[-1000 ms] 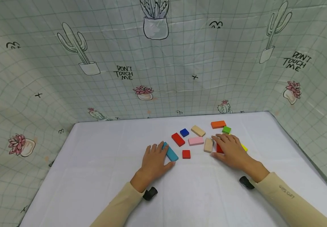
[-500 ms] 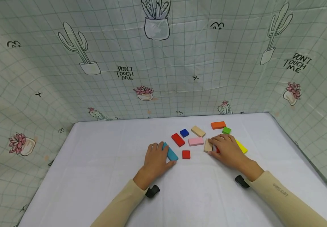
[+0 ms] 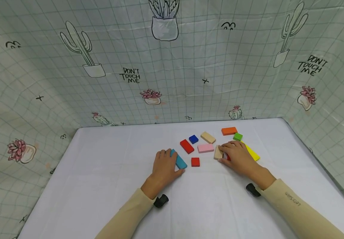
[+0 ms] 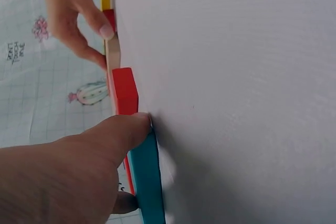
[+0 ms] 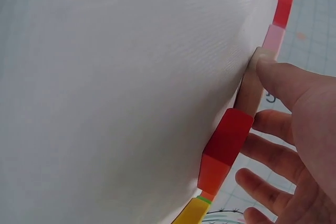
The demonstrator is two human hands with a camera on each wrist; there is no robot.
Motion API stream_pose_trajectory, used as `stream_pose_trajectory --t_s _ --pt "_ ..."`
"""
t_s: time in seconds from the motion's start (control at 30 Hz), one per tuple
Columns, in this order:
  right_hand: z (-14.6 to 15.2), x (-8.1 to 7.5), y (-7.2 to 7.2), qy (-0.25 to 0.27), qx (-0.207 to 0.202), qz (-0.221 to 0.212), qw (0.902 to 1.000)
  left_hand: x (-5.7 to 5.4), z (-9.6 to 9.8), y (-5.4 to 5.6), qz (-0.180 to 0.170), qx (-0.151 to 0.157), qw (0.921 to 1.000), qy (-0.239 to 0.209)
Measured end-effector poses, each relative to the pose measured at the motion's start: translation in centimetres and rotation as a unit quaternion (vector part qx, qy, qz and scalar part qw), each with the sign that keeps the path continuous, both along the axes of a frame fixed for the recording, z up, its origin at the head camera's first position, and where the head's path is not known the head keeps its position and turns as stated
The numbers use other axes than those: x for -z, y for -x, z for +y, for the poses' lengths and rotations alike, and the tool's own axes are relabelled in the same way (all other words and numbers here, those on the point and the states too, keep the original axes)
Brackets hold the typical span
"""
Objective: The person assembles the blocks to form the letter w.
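My left hand [image 3: 163, 168] holds a teal-blue rectangular block [image 3: 180, 161] by its ends, thumb at the near end, as the left wrist view also shows. Across the table my right hand [image 3: 241, 160] pinches a beige block [image 3: 217, 153] between thumb and forefinger; its other fingers are spread. Partly under that hand lies a red block [image 5: 227, 139], seen more fully in the right wrist view. A yellow block [image 3: 252, 152] sticks out beyond the right hand, partly covered. Between the hands are a small red square block [image 3: 195, 162] and a pink block [image 3: 205, 148].
Farther back lie a longer red block [image 3: 187, 146], a small blue block [image 3: 193, 139], another beige block [image 3: 208, 137], an orange block [image 3: 229, 131] and a small green block [image 3: 237, 136]. All rest on a white-covered table [image 3: 106, 172], with a patterned curtain [image 3: 184, 59] behind it.
My right hand has shifted slightly left from above the red block to the beige block and now grips it, uncovering more of the yellow block. The left hand stays at the blue block.
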State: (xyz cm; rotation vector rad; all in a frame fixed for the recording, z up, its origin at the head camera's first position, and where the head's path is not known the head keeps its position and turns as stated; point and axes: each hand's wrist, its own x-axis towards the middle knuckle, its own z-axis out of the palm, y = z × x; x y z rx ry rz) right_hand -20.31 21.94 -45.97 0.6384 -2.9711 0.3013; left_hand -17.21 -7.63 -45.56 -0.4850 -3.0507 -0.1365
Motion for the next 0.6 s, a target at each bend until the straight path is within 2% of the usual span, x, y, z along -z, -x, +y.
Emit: stream_pose_trajectory --t_s 0.13,0.37,0.6 --pt "-0.1 -0.2 -0.1 0.004 0.002 -0.003 1.0000 0.1 -0.1 0.1 0.008 -0.001 0.9999 -0.015" --pt "-0.3 -0.3 -0.2 0.009 0.007 -0.009 0.9999 -0.4 -0.9 -0.2 0.000 -0.012 0.9990 -0.042" --pt "-0.1 -0.2 -0.1 0.008 0.008 -0.004 0.9999 -1.0 -2.7 -0.4 0.016 -0.023 0.9977 -0.062"
